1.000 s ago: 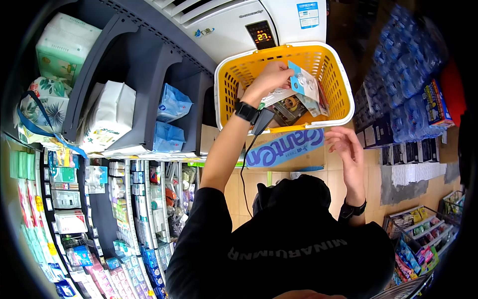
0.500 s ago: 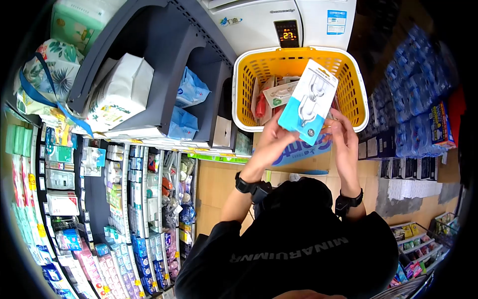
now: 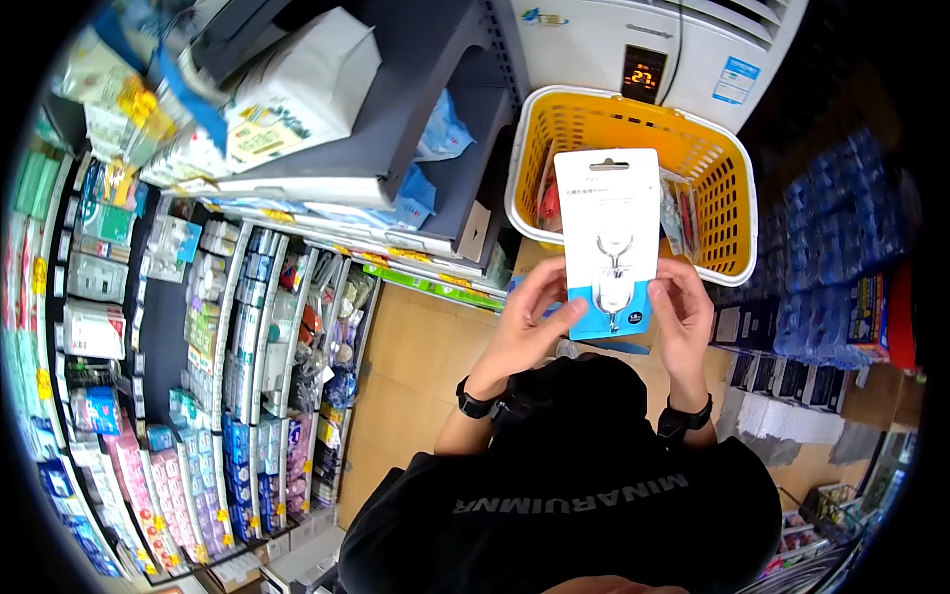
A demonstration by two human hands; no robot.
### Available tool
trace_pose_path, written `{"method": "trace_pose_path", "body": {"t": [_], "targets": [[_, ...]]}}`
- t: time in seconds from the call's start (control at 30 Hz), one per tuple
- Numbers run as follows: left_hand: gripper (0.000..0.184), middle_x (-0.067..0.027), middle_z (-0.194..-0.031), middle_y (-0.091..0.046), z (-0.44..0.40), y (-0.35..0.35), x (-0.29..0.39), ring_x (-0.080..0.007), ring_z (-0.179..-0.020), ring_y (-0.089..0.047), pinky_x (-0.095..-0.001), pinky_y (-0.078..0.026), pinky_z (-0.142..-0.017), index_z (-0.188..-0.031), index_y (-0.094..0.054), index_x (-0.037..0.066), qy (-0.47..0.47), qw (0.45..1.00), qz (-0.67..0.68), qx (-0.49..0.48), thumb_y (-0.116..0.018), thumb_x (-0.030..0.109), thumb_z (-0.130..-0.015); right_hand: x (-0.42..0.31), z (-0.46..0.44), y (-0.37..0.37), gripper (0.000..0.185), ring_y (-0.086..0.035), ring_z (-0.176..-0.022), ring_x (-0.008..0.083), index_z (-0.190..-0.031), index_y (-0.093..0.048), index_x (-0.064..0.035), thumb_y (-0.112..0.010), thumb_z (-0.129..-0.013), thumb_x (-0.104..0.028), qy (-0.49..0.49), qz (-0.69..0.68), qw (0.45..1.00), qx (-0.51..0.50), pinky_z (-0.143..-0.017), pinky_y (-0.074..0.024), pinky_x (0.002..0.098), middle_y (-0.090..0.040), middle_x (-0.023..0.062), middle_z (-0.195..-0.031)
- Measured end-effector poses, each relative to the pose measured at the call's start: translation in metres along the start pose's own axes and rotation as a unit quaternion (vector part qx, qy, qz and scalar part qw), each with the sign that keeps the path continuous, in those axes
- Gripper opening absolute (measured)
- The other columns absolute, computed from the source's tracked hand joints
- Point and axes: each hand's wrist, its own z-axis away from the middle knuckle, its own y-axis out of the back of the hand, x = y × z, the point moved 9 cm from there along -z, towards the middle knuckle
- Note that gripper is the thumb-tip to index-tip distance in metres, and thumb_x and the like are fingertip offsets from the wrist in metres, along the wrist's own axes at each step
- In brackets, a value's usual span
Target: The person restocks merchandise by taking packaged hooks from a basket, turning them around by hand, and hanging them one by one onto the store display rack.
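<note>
A pack of clear hooks point(image 3: 610, 238) on a white and blue card stands upright before me, its printed front facing me. My left hand point(image 3: 534, 315) pinches the card's lower left edge between thumb and fingers. On the lower right edge, my right hand point(image 3: 681, 309) grips the same card. Just beyond it is a yellow basket point(image 3: 727, 188) with a white rim, and the pack hides part of its inside. Several packaged items point(image 3: 683, 213) lie in the basket, most of them only partly visible.
A white air conditioner point(image 3: 584, 49) with a lit display stands behind the basket. Grey shelving point(image 3: 386, 129) holds white and blue packages at the left. Racks of packaged goods point(image 3: 208, 416) run down the left side. Stacked blue bottle packs point(image 3: 841, 228) stand at the right.
The pack of hooks has turned from a tilt to upright and come lower, nearer my body. Both hands stay on it. My view has shifted, so the basket appears farther right.
</note>
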Motion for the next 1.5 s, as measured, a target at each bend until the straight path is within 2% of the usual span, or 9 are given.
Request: {"method": "trace_pose_path", "body": {"t": [0.03,0.07,0.1,0.17,0.2,0.67,1.03,1.3,1.5], "targets": [[0.045,-0.0077,-0.124,-0.063,0.003,0.009,0.001,-0.0138,-0.116,-0.058,-0.0312,-0.048,-0.1,-0.141,-0.049,-0.001,0.005,0.999,0.026,0.026,-0.065,0.005,-0.1,0.002,0.001,-0.005,0.022,-0.059,-0.09,0.006,-0.123,-0.06,0.0034,-0.062,-0.101,-0.002,0.0,0.0,1.0,-0.01,-0.08,-0.0457,0.0212,-0.068,0.005,-0.104],[0.034,-0.0058,-0.114,-0.066,0.009,0.021,0.002,-0.0106,-0.103,-0.061,-0.0278,-0.051,-0.088,-0.137,-0.054,-0.002,-0.011,0.997,-0.008,0.074,-0.058,0.009,-0.105,0.005,0.002,-0.01,0.022,-0.059,-0.09,0.0061,-0.123,-0.06,0.0035,-0.061,-0.101,-0.002,-0.009,-0.001,1.0,-0.022,-0.08,-0.0458,0.0211,-0.068,0.005,-0.104],[0.034,-0.0058,-0.114,-0.066,0.014,0.029,0.002,-0.0106,-0.103,-0.061,-0.0278,-0.051,-0.088,-0.137,-0.054,-0.002,-0.016,0.996,-0.008,0.084,-0.058,0.009,-0.105,0.007,0.002,-0.016,0.022,-0.059,-0.09,0.0063,-0.122,-0.06,0.0036,-0.061,-0.101,-0.001,-0.017,-0.002,0.999,-0.035,-0.08,-0.0458,0.0211,-0.068,0.0051,-0.104],[0.029,-0.0033,-0.102,-0.068,0.026,0.048,-0.002,-0.0079,-0.089,-0.062,-0.0247,-0.051,-0.076,-0.13,-0.061,-0.002,0.009,0.992,-0.012,0.122,-0.056,0.014,-0.107,0.007,0.003,-0.031,0.022,-0.059,-0.089,0.0067,-0.122,-0.06,0.0038,-0.062,-0.101,0.0,-0.024,-0.009,0.998,-0.059,-0.08,-0.046,0.0211,-0.068,0.0053,-0.103],[0.027,-0.0016,-0.095,-0.068,0.031,0.052,0.006,-0.0074,-0.081,-0.061,-0.0243,-0.05,-0.07,-0.125,-0.065,-0.002,-0.014,0.988,-0.016,0.152,-0.054,0.016,-0.108,0.007,0.003,-0.039,0.022,-0.059,-0.089,0.0069,-0.122,-0.06,0.004,-0.062,-0.1,0.0,-0.026,-0.019,0.997,-0.071,-0.081,-0.0463,0.0214,-0.068,0.0054,-0.103],[0.026,-0.0011,-0.09,-0.066,0.151,0.123,0.045,-0.0076,-0.078,-0.059,-0.0247,-0.05,-0.07,-0.123,-0.064,-0.003,-0.033,0.948,-0.002,0.317,-0.056,0.015,-0.107,0.003,0.02,-0.171,0.023,-0.064,-0.094,0.0104,-0.121,-0.058,0.006,-0.062,-0.099,0.004,-0.044,-0.067,0.959,-0.271,-0.084,-0.0493,0.0239,-0.068,0.0086,-0.103],[0.026,-0.0009,-0.089,-0.065,0.272,0.182,0.081,-0.008,-0.077,-0.058,-0.025,-0.05,-0.071,-0.12,-0.065,-0.004,-0.062,0.89,-0.024,0.451,-0.057,0.017,-0.107,-0.01,0.072,-0.314,0.046,-0.064,-0.099,0.0103,-0.143,-0.049,0.0063,-0.059,-0.098,0.008,-0.067,-0.101,0.912,-0.392,-0.082,-0.0513,0.0228,-0.061,0.0122,-0.127],[0.028,-0.0018,-0.092,-0.067,0.371,0.229,0.103,-0.0078,-0.077,-0.059,-0.0251,-0.05,-0.07,-0.121,-0.066,-0.002,-0.089,0.841,-0.041,0.533,-0.055,0.021,-0.108,-0.017,0.132,-0.414,0.048,-0.064,-0.1,0.0093,-0.144,-0.05,0.0051,-0.059,-0.097,0.008,-0.064,-0.089,0.871,-0.479,-0.084,-0.0506,0.0226,-0.06,0.0132,-0.131],[0.028,-0.0026,-0.094,-0.069,0.43,0.259,0.115,-0.0079,-0.079,-0.06,-0.0251,-0.051,-0.071,-0.12,-0.066,-0.001,-0.102,0.823,-0.035,0.557,-0.055,0.021,-0.108,-0.019,0.172,-0.471,0.047,-0.063,-0.102,0.01,-0.143,-0.052,0.0039,-0.061,-0.097,0.007,-0.054,-0.073,0.859,-0.504,-0.087,-0.0505,0.0241,-0.059,0.0129,-0.133]]}}
